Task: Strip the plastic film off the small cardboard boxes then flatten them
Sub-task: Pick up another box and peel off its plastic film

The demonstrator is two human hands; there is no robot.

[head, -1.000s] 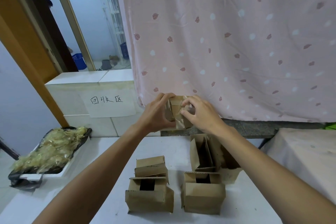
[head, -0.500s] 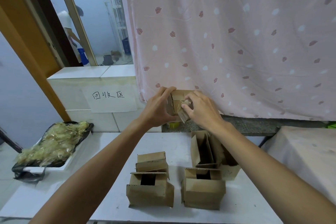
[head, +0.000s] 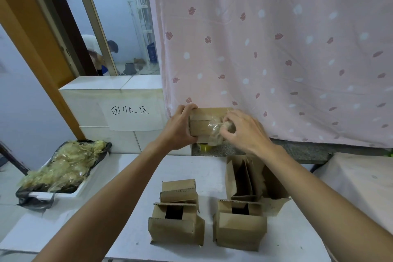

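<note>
Small brown cardboard boxes (head: 176,225) stood opened on the white table (head: 119,208), nearest. Above them was another brown cardboard box (head: 203,122) in mid-air. Left hand (head: 180,130) clamped round its end, right hand (head: 244,132) pinching crinkled clear plastic film (head: 215,128). Judged light, stiff; film thin, slippery, so take the loose bunch. Free room leftward; pink patterned curtain (head: 276,49) close behind.

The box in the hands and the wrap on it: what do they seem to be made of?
The box looks like brown cardboard, matte, with a flap seam. The wrap is probably thin clear plastic film; it looks glossy, crinkled and see-through.
</note>
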